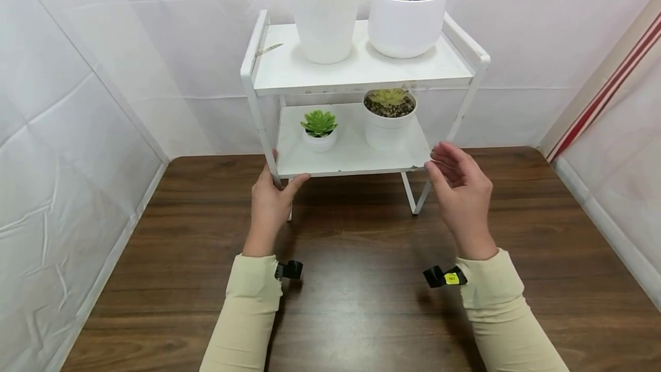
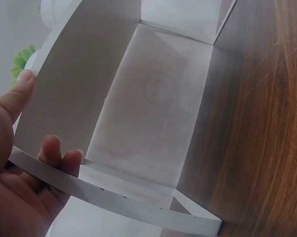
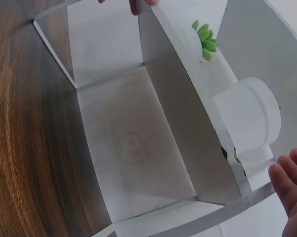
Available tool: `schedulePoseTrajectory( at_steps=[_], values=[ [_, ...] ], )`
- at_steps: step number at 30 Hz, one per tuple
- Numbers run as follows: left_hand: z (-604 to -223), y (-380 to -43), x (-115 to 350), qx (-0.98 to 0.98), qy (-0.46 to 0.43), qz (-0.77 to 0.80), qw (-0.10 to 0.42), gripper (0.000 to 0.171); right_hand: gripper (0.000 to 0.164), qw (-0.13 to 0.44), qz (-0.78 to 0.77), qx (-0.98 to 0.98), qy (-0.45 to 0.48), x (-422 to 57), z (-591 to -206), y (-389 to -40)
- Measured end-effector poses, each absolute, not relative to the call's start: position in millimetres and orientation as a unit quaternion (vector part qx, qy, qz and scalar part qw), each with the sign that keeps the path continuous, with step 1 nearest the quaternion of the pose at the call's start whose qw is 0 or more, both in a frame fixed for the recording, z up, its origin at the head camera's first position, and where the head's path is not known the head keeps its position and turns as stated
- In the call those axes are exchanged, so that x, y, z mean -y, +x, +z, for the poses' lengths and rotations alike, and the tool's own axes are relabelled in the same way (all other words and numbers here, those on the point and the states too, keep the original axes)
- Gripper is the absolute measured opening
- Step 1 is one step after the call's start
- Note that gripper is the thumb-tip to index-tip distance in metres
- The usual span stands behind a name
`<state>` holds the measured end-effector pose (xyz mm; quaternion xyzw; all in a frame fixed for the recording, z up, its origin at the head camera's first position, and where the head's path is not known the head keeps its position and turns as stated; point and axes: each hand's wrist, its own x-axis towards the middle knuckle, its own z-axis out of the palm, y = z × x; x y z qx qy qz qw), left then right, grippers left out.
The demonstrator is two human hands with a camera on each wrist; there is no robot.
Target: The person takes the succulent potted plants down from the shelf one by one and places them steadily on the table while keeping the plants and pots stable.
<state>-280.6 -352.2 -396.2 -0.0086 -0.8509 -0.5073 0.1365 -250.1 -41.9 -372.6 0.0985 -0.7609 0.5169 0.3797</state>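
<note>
A white two-tier plant stand [image 1: 348, 139] stands on the wooden table. My left hand [image 1: 271, 205] grips its left side at the lower shelf. In the left wrist view the thumb [image 2: 23, 89] lies at the shelf's front edge, while the fingers curl around the side frame and under the shelf. Beside the stand's right leg, my right hand [image 1: 467, 200] holds nothing, its fingers loosely bent and palm toward the frame. A small white pot with a green succulent [image 1: 319, 139] and a larger white pot [image 1: 386, 128] with a pale green succulent sit on the lower shelf.
The upper shelf carries a tall white pot [image 1: 327, 27] with a bright green succulent and a rounder white pot [image 1: 405, 27] with a reddish-green one. White fabric walls [image 1: 170, 56] enclose the table [image 1: 356, 303] at the back and sides. A red stripe [image 1: 609, 88] runs along the right wall.
</note>
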Motion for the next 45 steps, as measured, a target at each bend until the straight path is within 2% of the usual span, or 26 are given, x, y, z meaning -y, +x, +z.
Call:
schedulePoseTrajectory(
  at_steps=[16, 23, 45],
  values=[
    [-398, -277, 354, 0.859, -0.003, -0.493, 0.139, 0.093, 0.062, 0.318, 0.527, 0.778, 0.122, 61, -370, -249],
    [-400, -277, 351, 0.856, -0.001, -0.498, 0.136, 0.094, 0.065, 0.314, 0.525, 0.780, 0.130, 64, -368, -251],
    [-396, -279, 352, 0.856, 0.000, -0.500, 0.132, 0.093, 0.069, 0.242, 0.549, 0.792, 0.114, 71, -359, -265]
  ],
)
